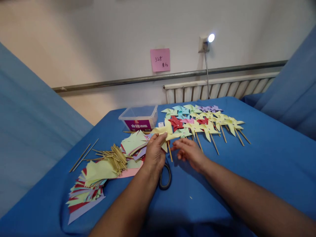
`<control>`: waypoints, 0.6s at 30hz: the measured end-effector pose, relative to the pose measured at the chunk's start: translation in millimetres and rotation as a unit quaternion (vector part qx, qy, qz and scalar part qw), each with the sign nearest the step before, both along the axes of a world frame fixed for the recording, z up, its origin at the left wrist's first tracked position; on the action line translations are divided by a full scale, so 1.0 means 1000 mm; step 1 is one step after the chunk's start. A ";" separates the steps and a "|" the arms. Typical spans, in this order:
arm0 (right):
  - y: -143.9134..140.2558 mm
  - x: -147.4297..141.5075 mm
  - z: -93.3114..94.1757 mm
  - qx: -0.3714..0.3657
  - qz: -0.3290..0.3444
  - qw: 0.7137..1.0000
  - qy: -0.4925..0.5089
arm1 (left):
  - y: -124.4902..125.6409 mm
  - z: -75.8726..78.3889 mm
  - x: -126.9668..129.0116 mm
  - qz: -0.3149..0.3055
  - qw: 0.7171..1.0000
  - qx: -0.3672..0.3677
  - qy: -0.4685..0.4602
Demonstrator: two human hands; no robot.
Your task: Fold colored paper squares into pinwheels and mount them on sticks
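Left hand [154, 152] pinches a yellow pinwheel [166, 132] by its paper blades, holding it just above the blue tabletop [271, 158], its stick [170, 152] pointing down toward the scissors [166, 177]. Right hand [189, 152] hovers just beside it, fingers loosely spread, gripping nothing. Behind them, a row of finished pinwheels [207, 121]. To the left, a bundle of sticks [113, 158], paper stacks [93, 181] and a plastic box [139, 117].

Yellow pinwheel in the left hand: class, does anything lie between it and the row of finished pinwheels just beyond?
Nothing visible does. The left hand holds the yellow pinwheel at the row's near edge, already beside it. The right hand rests lower, out of the way.
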State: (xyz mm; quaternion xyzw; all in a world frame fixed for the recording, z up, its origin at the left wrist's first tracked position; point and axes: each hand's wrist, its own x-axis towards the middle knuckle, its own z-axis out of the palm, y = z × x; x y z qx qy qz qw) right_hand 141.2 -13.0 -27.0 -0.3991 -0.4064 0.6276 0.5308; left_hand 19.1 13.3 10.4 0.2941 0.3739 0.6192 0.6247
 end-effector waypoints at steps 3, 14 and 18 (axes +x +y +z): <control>-0.001 -0.009 -0.003 0.027 0.017 0.998 -0.050 | 0.001 0.001 0.000 0.008 1.000 0.011 0.004; 0.002 -0.013 0.000 0.058 -0.003 0.996 -0.075 | 0.005 0.006 0.000 0.016 1.000 -0.015 0.018; 0.001 -0.016 -0.002 0.057 -0.008 0.995 -0.079 | 0.002 0.007 0.001 0.006 1.000 -0.018 0.020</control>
